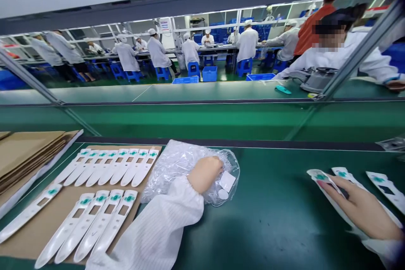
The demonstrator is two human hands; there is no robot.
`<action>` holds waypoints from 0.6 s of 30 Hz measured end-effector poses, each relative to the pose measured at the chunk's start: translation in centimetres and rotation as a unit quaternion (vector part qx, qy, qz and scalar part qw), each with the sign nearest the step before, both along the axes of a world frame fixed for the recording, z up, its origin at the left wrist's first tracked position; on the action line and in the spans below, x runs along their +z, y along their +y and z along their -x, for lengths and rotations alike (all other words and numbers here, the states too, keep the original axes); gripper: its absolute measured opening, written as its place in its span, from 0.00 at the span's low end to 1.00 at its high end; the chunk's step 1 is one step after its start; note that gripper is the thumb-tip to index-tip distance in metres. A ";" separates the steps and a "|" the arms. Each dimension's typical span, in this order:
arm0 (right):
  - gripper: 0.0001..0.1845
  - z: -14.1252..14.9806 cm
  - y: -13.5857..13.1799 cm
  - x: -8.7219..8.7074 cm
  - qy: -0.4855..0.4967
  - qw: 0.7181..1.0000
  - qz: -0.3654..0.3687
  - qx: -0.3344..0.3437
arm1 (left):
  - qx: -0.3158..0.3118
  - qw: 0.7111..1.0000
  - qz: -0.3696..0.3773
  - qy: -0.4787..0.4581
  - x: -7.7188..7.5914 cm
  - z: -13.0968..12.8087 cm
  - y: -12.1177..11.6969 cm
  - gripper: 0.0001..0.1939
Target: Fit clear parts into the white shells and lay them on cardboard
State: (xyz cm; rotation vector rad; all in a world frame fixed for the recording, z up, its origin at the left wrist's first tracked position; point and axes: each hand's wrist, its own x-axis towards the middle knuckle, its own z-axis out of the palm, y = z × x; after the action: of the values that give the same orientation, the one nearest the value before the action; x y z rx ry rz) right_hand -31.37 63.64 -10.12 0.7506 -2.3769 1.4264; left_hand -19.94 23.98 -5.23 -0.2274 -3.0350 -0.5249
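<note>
My left hand [206,174], its fingers curled down and mostly hidden, rests at the mouth of a clear plastic bag [174,164]. Beside it in the bag lie a small white square piece [227,181] and a small white round piece [223,194]. On the right, my right hand [363,209] is closed around a long white plastic shell [318,176] with a green mark and a window. Two similar shells, one behind the hand and one farther right [384,185], are close by. Several more shells [122,209] lie in two rows on brown cardboard at the left.
A stack of brown cardboard sheets [28,152] stands at the far left. Beyond the green bench [253,236] runs a green partition with metal posts. Across it, a person in white sits by a grey device [319,79] and a teal shell [283,90]. Several workers sit farther back.
</note>
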 end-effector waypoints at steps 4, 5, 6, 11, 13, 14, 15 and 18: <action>0.22 -2.1 -4.3 3.2 -0.104 0.993 -0.058 0.012 | -0.010 0.995 -0.100 0.030 2.1 -0.5 -0.6 0.13; 0.23 -2.7 -6.0 4.4 -0.145 0.987 -0.041 0.049 | -0.009 0.991 -0.127 0.040 2.7 -0.7 -0.5 0.13; 0.24 -3.4 -7.8 5.6 -0.191 0.980 -0.005 0.062 | -0.008 0.988 -0.149 0.050 3.4 -0.8 -0.3 0.14; 0.25 -5.7 -16.4 10.5 -0.284 0.921 0.167 0.208 | 0.000 0.886 -0.456 0.084 7.1 -2.2 2.1 0.12; 0.24 -6.3 -18.6 11.4 -0.260 0.909 0.204 0.256 | -0.015 0.805 -0.587 0.081 8.2 -3.0 2.9 0.11; 0.23 -6.7 -19.5 11.6 -0.244 0.905 0.219 0.270 | -0.027 0.779 -0.622 0.080 8.6 -3.3 3.1 0.11; 0.22 -7.0 -20.1 11.6 -0.229 0.904 0.230 0.278 | -0.038 0.761 -0.643 0.079 8.8 -3.6 3.3 0.12; 0.21 -8.1 -21.1 11.3 -0.203 0.905 0.237 0.290 | -0.059 0.743 -0.661 0.084 9.1 -3.9 3.3 0.14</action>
State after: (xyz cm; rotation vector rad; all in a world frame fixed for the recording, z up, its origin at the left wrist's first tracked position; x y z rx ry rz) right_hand -23.31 42.57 1.19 1.1639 -1.9753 2.5026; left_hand -16.07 27.29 3.87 -0.3173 -1.7646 -2.2258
